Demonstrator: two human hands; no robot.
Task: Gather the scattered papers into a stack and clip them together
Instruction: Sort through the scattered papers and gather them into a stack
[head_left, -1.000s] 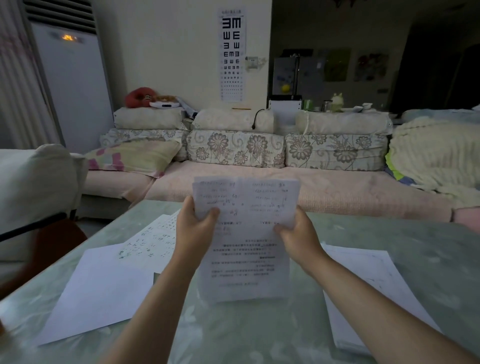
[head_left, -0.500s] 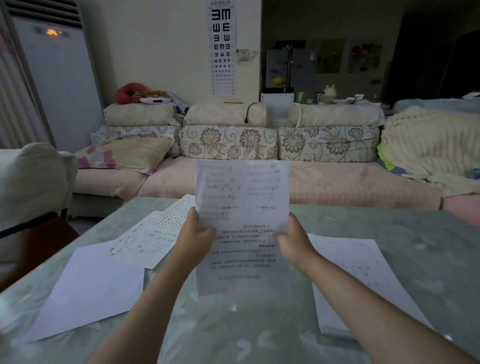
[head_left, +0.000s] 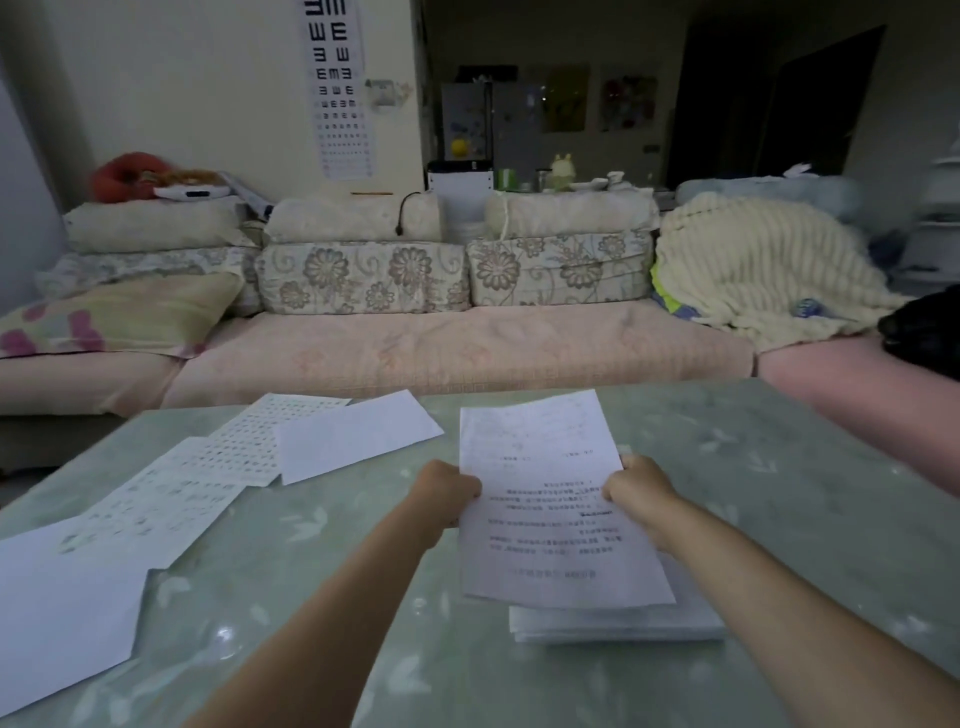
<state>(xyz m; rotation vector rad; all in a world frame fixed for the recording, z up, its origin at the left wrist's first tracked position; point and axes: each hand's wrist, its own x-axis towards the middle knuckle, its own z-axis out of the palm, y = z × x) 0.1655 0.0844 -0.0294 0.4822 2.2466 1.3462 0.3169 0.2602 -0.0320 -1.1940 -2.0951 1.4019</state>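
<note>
A printed sheet hovers low and nearly flat over a stack of papers on the green table. My left hand grips its left edge, and my right hand grips its right edge. To the left lie several loose sheets: a blank sheet at the far middle, a sheet with rows of print, another printed sheet nearer me, and a blank sheet at the near left. No clip is visible.
A sofa with floral cushions runs along the table's far edge. A cream blanket is piled on its right end, with a dark object at the far right.
The sheet, held upright in front of me before, has swung down and to the right over the stack. Both hands kept hold of it. My view shifted right.
</note>
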